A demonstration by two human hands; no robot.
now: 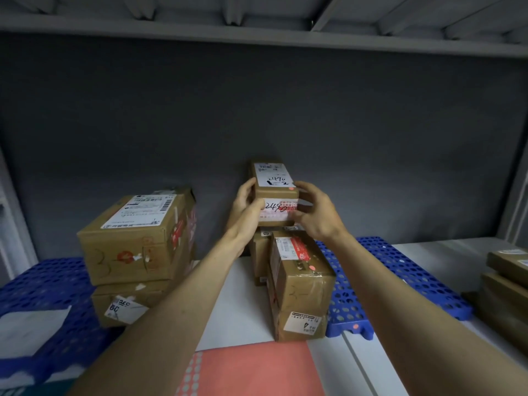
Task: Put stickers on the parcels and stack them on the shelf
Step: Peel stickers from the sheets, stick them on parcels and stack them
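Grey shelf (445, 252) backing frames a small box (275, 192) held atop the middle stack (297, 281). Left hand (247, 204) and right hand (313, 212) clamp its side faces. Stiff cardboard, probably light; side grip suits it, though the taped faces may slip.

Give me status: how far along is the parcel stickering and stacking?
Done: two boxes stacked left; the centre stack bears a red dot. In hand: left hand and right hand hold the top box, dotted, on that stack. Left: boxes at right; sticker sheet still has dots.
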